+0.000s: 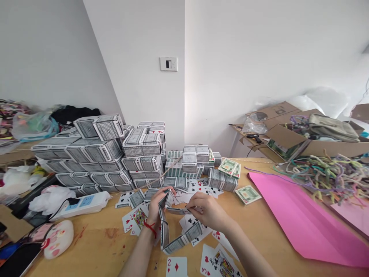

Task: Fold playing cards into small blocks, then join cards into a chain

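Note:
A strip of linked, folded playing cards [184,237] with grey patterned backs bends in a loop above the table. My left hand [155,206], a red string at its wrist, is closed around the upright left part of the strip. With thumb and fingers, my right hand [204,209] pinches the end of the strip's far side. Loose playing cards lie face up beneath and around my hands, among them a two of diamonds [176,267] and a king of clubs [225,263]. Fingers partly hide where the cards join.
Stacked blocks made of folded cards [98,150] rise at the back left. Green card boxes [248,194] sit to the right, beside a pink sheet [305,223]. A white power strip [86,204] and a round white toy [59,238] lie left. Yarn [325,173] heaps at far right.

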Motion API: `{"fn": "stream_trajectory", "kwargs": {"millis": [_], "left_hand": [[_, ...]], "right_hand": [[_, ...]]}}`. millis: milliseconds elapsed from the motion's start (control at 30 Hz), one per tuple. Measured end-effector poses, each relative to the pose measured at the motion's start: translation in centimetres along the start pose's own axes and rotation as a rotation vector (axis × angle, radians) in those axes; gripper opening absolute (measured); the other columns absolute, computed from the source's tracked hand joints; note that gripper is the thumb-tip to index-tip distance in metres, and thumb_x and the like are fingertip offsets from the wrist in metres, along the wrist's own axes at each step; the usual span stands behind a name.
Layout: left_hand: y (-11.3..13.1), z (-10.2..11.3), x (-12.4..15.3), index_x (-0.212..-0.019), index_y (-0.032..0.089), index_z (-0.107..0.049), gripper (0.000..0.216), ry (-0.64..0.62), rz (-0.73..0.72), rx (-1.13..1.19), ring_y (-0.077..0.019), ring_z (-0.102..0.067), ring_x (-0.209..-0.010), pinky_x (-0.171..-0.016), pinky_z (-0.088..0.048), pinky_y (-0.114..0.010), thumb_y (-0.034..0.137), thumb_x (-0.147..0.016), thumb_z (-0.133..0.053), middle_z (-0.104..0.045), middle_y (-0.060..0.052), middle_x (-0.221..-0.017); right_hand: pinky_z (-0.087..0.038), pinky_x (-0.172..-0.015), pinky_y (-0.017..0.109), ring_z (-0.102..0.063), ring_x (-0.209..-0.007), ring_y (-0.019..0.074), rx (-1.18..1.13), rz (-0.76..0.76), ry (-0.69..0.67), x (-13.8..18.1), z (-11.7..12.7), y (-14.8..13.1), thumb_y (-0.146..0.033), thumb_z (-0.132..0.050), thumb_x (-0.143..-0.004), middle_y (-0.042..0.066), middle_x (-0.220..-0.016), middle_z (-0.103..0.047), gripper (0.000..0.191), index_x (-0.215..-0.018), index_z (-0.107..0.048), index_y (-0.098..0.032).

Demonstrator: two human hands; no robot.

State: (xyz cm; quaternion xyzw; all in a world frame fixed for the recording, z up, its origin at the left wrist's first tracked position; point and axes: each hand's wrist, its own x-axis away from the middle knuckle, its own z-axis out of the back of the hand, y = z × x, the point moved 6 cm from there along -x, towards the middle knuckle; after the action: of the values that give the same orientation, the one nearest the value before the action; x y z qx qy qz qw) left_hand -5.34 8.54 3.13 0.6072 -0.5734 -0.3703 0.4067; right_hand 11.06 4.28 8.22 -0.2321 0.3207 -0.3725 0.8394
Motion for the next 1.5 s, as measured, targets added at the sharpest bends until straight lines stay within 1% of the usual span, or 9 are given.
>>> {"fn": "stream_trajectory", "kwargs": {"millis": [133, 267, 367, 500, 667, 800, 1033, 1367, 1500], "left_hand": [[-1.3, 0.2, -0.1, -0.079, 0.015, -0.067, 0.023, -0.038, 0.079, 0.100, -0.0194, -0.061, -0.072, -0.063, -0.046, -0.026, 0.019, -0.058, -0.059, -0.067, -0.005, -0.074], [-2.2, 0.1, -0.1, -0.087, 0.019, -0.065, 0.029, -0.137, 0.126, 0.201, -0.0184, -0.059, -0.076, -0.065, -0.048, -0.028, 0.016, -0.059, -0.060, -0.064, -0.003, -0.079], [-2.1, -0.1, 0.0, -0.090, 0.019, -0.065, 0.033, -0.187, 0.125, 0.184, -0.0193, -0.058, -0.078, -0.062, -0.049, -0.026, 0.016, -0.058, -0.059, -0.063, -0.003, -0.081], [-1.9, -0.2, 0.1, -0.094, 0.018, -0.064, 0.039, -0.190, 0.124, 0.121, -0.0176, -0.058, -0.070, -0.056, -0.047, -0.023, 0.016, -0.056, -0.058, -0.064, -0.005, -0.084], [-2.2, -0.5, 0.1, -0.091, 0.018, -0.066, 0.036, -0.255, 0.125, 0.120, -0.0196, -0.059, -0.073, -0.060, -0.049, -0.028, 0.017, -0.056, -0.056, -0.063, -0.005, -0.083], [-2.7, -0.2, -0.1, -0.089, 0.017, -0.067, 0.032, -0.209, 0.165, 0.088, -0.0201, -0.058, -0.074, -0.058, -0.051, -0.030, 0.018, -0.059, -0.056, -0.063, -0.006, -0.083], [-2.8, -0.3, -0.4, -0.093, 0.015, -0.067, 0.034, -0.199, 0.094, 0.022, -0.0222, -0.057, -0.081, -0.058, -0.051, -0.028, 0.021, -0.062, -0.056, -0.063, -0.009, -0.086], [-2.8, 0.0, -0.5, -0.094, 0.015, -0.066, 0.032, -0.173, 0.062, -0.037, -0.0206, -0.055, -0.081, -0.056, -0.047, -0.024, 0.022, -0.065, -0.056, -0.063, -0.008, -0.086], [-2.9, 0.1, -0.5, -0.092, 0.016, -0.067, 0.030, -0.124, 0.047, -0.083, -0.0136, -0.054, -0.064, -0.048, -0.042, -0.019, 0.022, -0.064, -0.056, -0.062, -0.005, -0.083]], "right_hand": [[-0.046, -0.062, 0.024, -0.056, -0.069, 0.0128, -0.071, -0.005, 0.042, 0.0, 0.0, 0.0, -0.013, -0.048, -0.079, 0.005, -0.081, -0.060, 0.019, -0.085, -0.064, -0.021], [-0.046, -0.061, 0.023, -0.056, -0.074, 0.0133, -0.117, -0.019, 0.066, 0.0, 0.0, 0.2, -0.014, -0.045, -0.082, 0.005, -0.083, -0.057, 0.020, -0.087, -0.063, -0.021], [-0.045, -0.062, 0.024, -0.055, -0.074, 0.0136, -0.113, -0.038, 0.097, 0.0, 0.1, 0.6, -0.014, -0.046, -0.081, 0.005, -0.082, -0.057, 0.018, -0.086, -0.063, -0.020], [-0.045, -0.061, 0.024, -0.056, -0.071, 0.0142, -0.128, -0.084, 0.177, 0.1, 0.3, 1.3, -0.017, -0.051, -0.079, 0.004, -0.078, -0.060, 0.012, -0.079, -0.062, -0.020], [-0.045, -0.055, 0.022, -0.057, -0.065, 0.0138, -0.178, -0.124, 0.200, 0.1, 0.3, 1.7, -0.020, -0.057, -0.075, 0.003, -0.069, -0.062, 0.007, -0.072, -0.063, -0.019], [-0.043, -0.051, 0.021, -0.055, -0.058, 0.0119, -0.177, -0.094, 0.164, 0.0, -0.3, 1.3, -0.021, -0.057, -0.075, 0.003, -0.065, -0.061, 0.011, -0.071, -0.067, -0.020], [-0.041, -0.056, 0.022, -0.053, -0.060, 0.0115, -0.096, -0.005, 0.082, 0.1, -1.4, -0.1, -0.013, -0.054, -0.075, 0.002, -0.066, -0.060, 0.017, -0.078, -0.069, -0.022], [-0.041, -0.055, 0.018, -0.049, -0.056, 0.0088, -0.160, -0.097, 0.072, 0.0, -2.7, -0.4, -0.006, -0.052, -0.068, -0.001, -0.063, -0.055, 0.015, -0.069, -0.061, -0.018], [-0.040, -0.055, 0.019, -0.049, -0.056, 0.0089, -0.143, -0.086, 0.078, 0.1, -2.9, -0.3, -0.005, -0.051, -0.068, -0.001, -0.063, -0.054, 0.016, -0.067, -0.059, -0.018]]}}
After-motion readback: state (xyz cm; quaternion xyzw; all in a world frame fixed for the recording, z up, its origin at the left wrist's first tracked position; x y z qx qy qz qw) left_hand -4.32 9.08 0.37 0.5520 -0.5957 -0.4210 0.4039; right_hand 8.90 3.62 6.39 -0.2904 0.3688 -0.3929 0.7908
